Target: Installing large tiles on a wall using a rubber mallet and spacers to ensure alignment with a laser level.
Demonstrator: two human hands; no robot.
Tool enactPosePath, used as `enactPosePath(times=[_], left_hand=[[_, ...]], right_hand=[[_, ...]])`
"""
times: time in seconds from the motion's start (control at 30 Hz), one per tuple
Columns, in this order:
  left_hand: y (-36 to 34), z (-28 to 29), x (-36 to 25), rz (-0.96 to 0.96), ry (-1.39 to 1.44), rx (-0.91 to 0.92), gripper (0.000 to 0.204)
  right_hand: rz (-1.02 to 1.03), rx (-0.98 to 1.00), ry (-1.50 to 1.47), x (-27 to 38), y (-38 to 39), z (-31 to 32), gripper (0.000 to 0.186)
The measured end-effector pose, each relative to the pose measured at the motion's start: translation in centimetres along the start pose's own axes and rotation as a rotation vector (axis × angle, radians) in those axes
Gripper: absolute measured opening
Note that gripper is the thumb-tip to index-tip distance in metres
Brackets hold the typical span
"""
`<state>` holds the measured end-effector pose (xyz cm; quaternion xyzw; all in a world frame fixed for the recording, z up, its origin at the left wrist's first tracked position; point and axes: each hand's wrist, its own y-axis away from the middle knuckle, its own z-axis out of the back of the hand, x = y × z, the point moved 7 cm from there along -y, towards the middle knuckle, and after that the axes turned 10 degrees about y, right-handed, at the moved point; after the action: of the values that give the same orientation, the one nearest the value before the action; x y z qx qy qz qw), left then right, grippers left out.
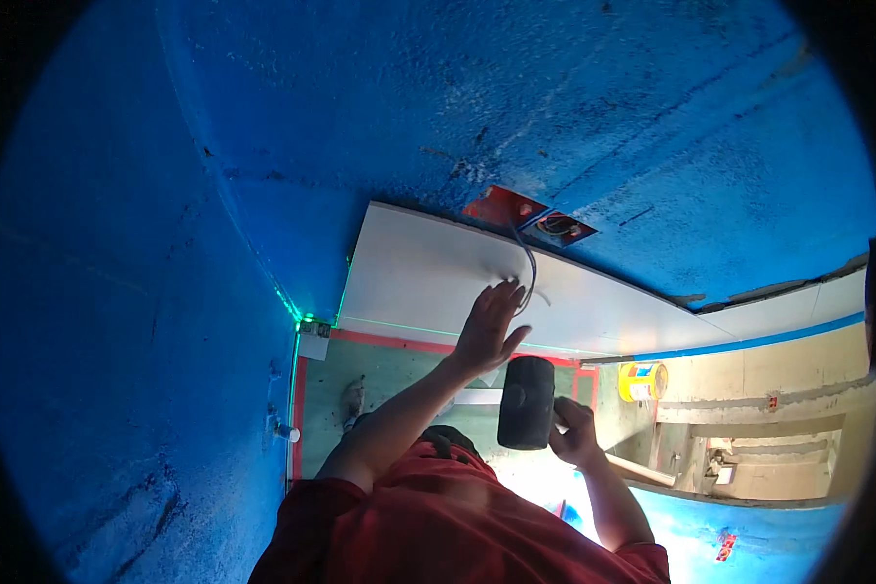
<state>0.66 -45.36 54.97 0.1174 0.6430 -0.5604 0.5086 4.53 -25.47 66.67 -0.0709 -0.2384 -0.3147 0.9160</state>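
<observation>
A long pale tile [419, 268] lies against the blue wall in front of me. My left hand [487, 329] is at its face with fingers stretched out; whether the palm presses on it I cannot tell. Beside those fingers, a dark cable [532, 271] loops down over the tile from an orange electrical box [504, 206] just above its top edge. My right hand [576, 435] grips a black rubber mallet [527, 404], its thick head held up below and right of the left hand, apart from the tile. The handle is mostly hidden behind the head and fingers.
A second electrical box [563, 229] with wires sits beside the first. Green laser light [307, 318] marks the left corner and the tile. On the left wall, a white-capped pipe stub [287, 432] sticks out. A yellow bucket [642, 382] stands to the right.
</observation>
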Motion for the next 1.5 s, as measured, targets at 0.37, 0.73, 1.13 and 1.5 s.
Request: enactPosePath(times=[0.37, 0.73, 1.13, 1.5], left_hand=[[7.0, 3.2, 9.7, 0.435, 0.275, -0.165, 0.075], [8.2, 11.7, 18.3, 1.133, 1.070, -0.733, 0.086], [8.6, 11.3, 19.9, 1.123, 0.932, -0.679, 0.075], [16.6, 14.6, 28.9, 1.064, 0.814, -0.837, 0.061]], right_hand=[[0.291, 0.071, 0.322, 6.7, -18.4, -6.4, 0.026], [0.582, 0.122, 0.529, 7.2, -17.6, -7.0, 0.027], [0.386, 0.077, 0.450, 2.5, -21.7, -7.1, 0.021], [0.087, 0.631, 0.562, -6.7, -14.4, -19.3, 0.038]])
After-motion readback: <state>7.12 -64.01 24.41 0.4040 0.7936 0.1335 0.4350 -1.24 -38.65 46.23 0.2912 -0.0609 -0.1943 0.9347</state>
